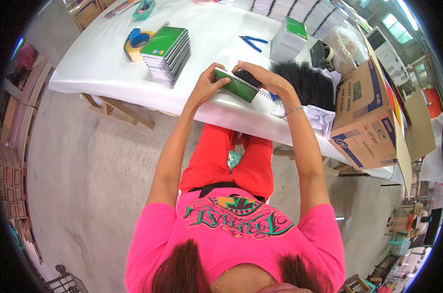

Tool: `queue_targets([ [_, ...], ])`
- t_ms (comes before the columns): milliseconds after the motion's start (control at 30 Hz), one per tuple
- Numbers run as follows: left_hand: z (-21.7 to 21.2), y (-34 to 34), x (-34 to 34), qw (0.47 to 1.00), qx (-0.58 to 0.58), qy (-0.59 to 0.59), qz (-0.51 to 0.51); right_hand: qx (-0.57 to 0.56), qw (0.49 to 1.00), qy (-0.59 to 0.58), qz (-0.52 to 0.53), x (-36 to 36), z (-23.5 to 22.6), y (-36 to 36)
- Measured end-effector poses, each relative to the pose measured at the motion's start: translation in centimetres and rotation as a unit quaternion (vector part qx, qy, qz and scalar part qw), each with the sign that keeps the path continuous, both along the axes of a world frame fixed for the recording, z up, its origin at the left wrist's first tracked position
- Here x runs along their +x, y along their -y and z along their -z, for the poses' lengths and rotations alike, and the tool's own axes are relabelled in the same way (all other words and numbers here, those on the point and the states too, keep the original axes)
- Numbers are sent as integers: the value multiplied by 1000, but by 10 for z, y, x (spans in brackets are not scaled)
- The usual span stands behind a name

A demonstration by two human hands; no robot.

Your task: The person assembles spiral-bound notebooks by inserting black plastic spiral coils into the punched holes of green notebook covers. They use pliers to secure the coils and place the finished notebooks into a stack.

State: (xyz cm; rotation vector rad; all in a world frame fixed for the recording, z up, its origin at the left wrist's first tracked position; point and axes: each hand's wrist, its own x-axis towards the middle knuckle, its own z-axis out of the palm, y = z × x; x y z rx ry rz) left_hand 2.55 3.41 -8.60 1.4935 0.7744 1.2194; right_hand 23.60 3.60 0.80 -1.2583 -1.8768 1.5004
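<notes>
1. The left hand (206,84) has its grip grasping the left end of a green spiral notebook (236,85), held at the near edge of the white tabletop (99,63).
2. The right hand (261,75) grasps its right end, fingers curled over the wire spiral (266,94).
3. A stack of green notebooks (167,54) lies far left, with black coils (304,83) just right.

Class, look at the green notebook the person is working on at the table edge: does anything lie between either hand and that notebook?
Nothing visible does. The left hand already grips the near end of the green notebook, and the right hand rests on its spiral edge, beside the pile of black spiral coils.
</notes>
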Motion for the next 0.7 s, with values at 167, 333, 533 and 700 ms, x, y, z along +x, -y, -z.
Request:
queue_targets([
  [167,5,-2,0,1000,3,-2,-12,57,993,84,65,3,-22,8],
  [333,3,0,2,1000,-24,12,16,62,991,106,46,-2,-20,12],
  [533,0,2,1,1000,-21,-11,9,2,998,44,35,2,-18,9],
  [700,4,-1,-1,999,-29,12,16,-5,998,45,44,-2,-22,4],
])
